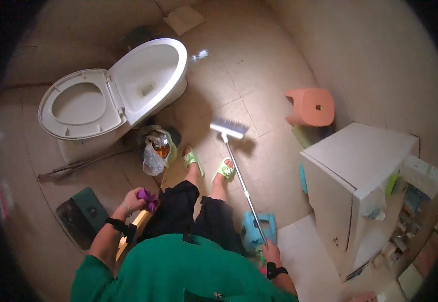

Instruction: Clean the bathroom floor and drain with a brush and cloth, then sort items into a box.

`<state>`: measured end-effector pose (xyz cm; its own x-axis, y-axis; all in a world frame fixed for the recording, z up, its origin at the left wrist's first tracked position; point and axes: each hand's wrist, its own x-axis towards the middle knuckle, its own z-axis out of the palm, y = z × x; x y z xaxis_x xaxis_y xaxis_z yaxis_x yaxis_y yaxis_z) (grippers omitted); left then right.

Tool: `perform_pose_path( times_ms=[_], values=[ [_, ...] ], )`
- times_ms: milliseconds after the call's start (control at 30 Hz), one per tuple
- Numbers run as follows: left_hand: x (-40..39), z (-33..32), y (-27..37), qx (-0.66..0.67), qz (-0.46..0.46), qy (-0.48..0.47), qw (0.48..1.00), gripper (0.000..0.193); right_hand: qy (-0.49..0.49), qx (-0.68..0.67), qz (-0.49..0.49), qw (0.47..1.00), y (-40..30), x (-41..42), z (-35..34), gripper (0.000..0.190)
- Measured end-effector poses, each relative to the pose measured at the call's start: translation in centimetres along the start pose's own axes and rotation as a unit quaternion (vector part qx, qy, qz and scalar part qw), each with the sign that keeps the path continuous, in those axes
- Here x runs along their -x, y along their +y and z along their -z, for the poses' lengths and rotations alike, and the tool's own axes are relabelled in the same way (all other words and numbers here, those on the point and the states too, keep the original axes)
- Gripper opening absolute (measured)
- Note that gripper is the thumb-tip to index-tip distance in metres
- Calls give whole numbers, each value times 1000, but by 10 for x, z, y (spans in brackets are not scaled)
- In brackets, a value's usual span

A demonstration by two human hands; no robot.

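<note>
My right hand [271, 253] is closed around the metal handle of a floor scrub brush [227, 129]. The brush head, white with dark bristles, is raised at the far end of the handle, in front of my feet, its bristles turned away from me. My left hand [134, 199] grips a crumpled purple cloth [148, 200] beside my left thigh. A white toilet [181, 56] with its seat [47, 102] tipped back stands ahead on the left. Near its base, a bin lined with a plastic bag [153, 162] holds rubbish.
A blue plastic stool [247, 230] stands close to my right hand. Farther right are an orange stool [319, 107] and a white cabinet [362, 151]. A dark green object [90, 205] lies at the left. Green slippers [224, 170] are on my feet.
</note>
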<state>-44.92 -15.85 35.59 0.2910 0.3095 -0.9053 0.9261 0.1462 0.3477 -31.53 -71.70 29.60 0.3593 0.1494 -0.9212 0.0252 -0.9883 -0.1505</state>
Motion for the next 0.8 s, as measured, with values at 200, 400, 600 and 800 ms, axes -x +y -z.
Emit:
perform_pose_path(
  times_ms=[200,400,600,800],
  values=[
    [6,-2,-62,-24,47,-27,998,35,-16,-20,-27,999,-72,-97,-10,37],
    [0,9,-64,46,23,-4,999,33,126,-69,103,984,-265,-273,119,43],
    [0,38,-108,76,-12,23,997,34,154,8,110,982,-261,-219,135,39],
    [-4,57,-102,91,41,22,995,33,46,70,35,996,-224,-117,91,36]
  ],
)
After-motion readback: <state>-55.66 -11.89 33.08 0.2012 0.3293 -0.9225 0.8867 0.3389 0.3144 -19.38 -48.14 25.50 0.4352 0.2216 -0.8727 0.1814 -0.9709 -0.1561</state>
